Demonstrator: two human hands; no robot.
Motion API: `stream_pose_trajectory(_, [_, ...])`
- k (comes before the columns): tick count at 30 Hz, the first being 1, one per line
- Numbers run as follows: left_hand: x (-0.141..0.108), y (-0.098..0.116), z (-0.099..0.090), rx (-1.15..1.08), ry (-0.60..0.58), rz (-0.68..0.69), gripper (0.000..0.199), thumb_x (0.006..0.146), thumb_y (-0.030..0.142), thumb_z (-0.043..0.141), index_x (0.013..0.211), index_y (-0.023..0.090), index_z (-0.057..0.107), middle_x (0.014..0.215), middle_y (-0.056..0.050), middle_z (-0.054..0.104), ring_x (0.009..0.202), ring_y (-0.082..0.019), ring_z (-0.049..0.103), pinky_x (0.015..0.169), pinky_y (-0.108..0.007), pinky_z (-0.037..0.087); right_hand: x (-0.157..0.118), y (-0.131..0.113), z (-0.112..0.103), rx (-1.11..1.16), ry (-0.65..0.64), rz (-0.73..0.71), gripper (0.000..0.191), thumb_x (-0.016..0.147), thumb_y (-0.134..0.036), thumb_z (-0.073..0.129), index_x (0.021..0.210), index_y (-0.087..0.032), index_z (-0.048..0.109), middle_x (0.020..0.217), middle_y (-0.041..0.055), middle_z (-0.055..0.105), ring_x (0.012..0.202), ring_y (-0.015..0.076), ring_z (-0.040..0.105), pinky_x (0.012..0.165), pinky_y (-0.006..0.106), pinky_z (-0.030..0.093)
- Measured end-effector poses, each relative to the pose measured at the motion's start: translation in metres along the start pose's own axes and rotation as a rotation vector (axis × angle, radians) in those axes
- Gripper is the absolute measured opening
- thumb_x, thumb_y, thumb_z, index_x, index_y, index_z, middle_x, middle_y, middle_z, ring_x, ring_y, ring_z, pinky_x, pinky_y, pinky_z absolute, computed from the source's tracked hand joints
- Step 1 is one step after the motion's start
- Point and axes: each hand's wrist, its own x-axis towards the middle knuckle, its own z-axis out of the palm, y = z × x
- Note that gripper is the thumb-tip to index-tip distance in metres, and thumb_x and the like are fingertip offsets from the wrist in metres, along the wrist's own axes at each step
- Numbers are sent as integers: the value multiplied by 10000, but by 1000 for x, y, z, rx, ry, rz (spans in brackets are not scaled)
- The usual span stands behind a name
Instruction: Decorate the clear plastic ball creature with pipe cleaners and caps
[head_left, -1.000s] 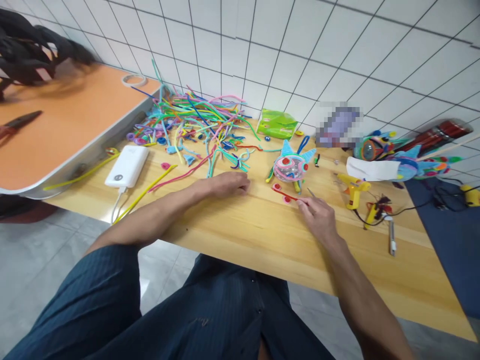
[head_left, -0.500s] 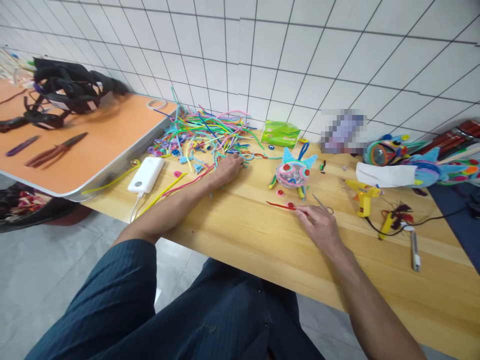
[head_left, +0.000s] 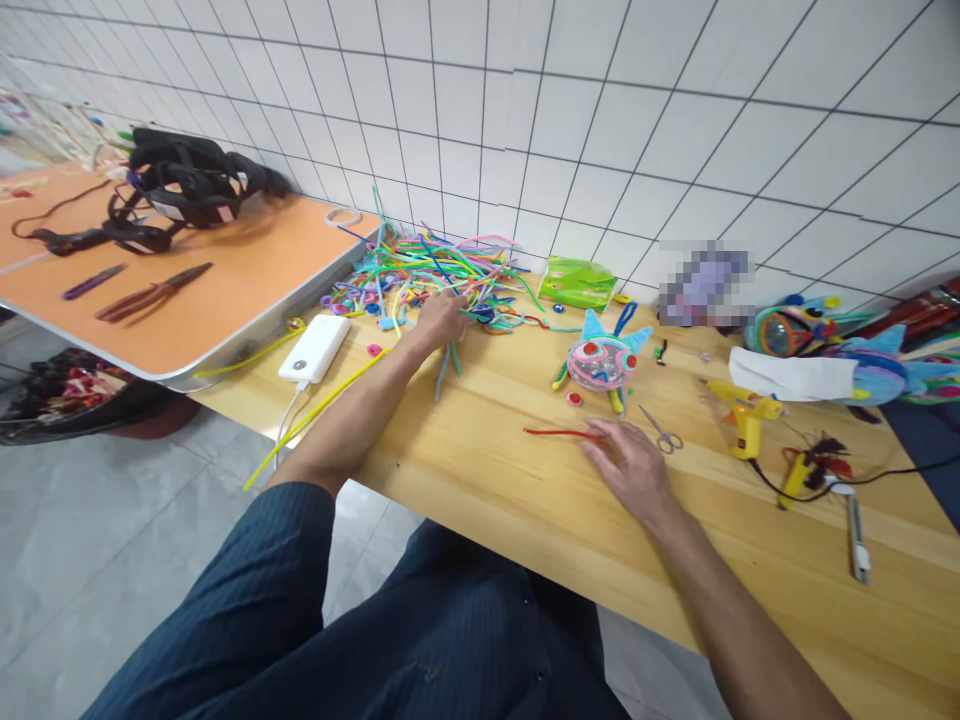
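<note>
My left hand [head_left: 441,318] reaches into a heap of coloured pipe cleaners [head_left: 420,262] by the wall; its fingertips are partly hidden among them. Low over the table, my right hand [head_left: 634,468] is closed on one end of a red pipe cleaner [head_left: 555,432], which points left. Just beyond it stands a small animal figure [head_left: 601,364] with blue pointed ears, red eyes and yellow-tipped legs. A red disc [head_left: 574,399] lies in front of the figure. Small scissors [head_left: 661,432] rest beside my right hand.
A white power bank [head_left: 315,348] and a yellow pipe cleaner [head_left: 315,415] lie at left. Pliers [head_left: 154,293] and black headsets [head_left: 187,185] are on the orange table. A yellow glue gun [head_left: 746,412], its cord and a utility knife [head_left: 857,535] are at right. A green packet [head_left: 577,283] sits behind.
My left hand has moved left and farther into the pipe cleaner heap. My right hand has shifted left with the red pipe cleaner, uncovering the scissors. The camera has turned slightly left.
</note>
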Motion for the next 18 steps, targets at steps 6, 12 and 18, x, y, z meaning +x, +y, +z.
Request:
stream_pose_trajectory(6, [1,-9,8,-57,37,-7,209,831,147,606,888,177,806,1035,-159,780,1067,-330,709,1014,-450,535,-2,-5,11,-32,-64,-50,330,1048,-395,677,1321,-209,665,1187,137,797,1107,307,754,954,486,624])
stream_pose_trajectory(12, [0,-14,3,-184,184,-35,171,966,188,565,1012,200,729,975,-85,782,949,-255,707,909,-375,542,2,0,6,-15,-5,-25,221,1043,-301,690,1254,-233,682,1069,83,804,974,258,759,885,410,619])
stream_pose_trajectory(18, [-3,-12,5,-502,346,-37,137,983,144,549,1009,216,662,887,-29,771,843,-195,717,849,-318,557,4,-2,7,-14,3,-40,206,1036,-261,694,1240,-230,695,1062,84,815,972,259,764,876,406,616])
